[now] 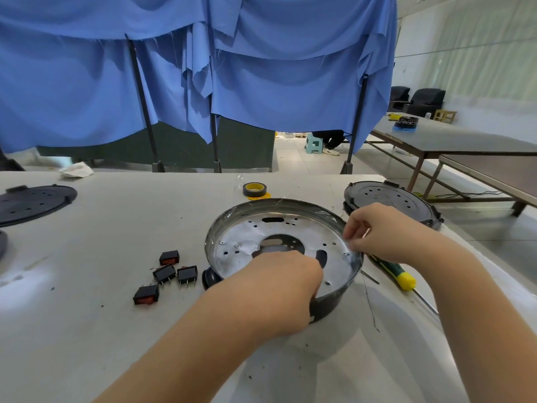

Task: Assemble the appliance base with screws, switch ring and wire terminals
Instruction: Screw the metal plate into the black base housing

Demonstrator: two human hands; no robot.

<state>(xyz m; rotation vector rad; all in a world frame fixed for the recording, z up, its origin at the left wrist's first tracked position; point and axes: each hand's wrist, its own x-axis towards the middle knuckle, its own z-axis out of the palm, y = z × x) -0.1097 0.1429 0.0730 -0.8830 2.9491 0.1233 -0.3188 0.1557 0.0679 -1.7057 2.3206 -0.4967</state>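
Note:
A round dark appliance base (290,205) lies open-side up on the white table, showing a silvery perforated metal plate (247,228) with screws in it. My left hand (279,292) reaches over the near rim, fingers curled down inside; what it holds is hidden. My right hand (383,231) pinches something small and clear at the base's right rim, too small to name. Several black rocker switches (171,274) with red faces lie left of the base. A green and yellow screwdriver (398,274) lies to the right.
A roll of black tape (254,189) sits behind the base. Black perforated lids lie at the right (389,202) and far left (32,203). A thin wire (370,303) trails near the right side. Blue cloth hangs beyond the table's far edge.

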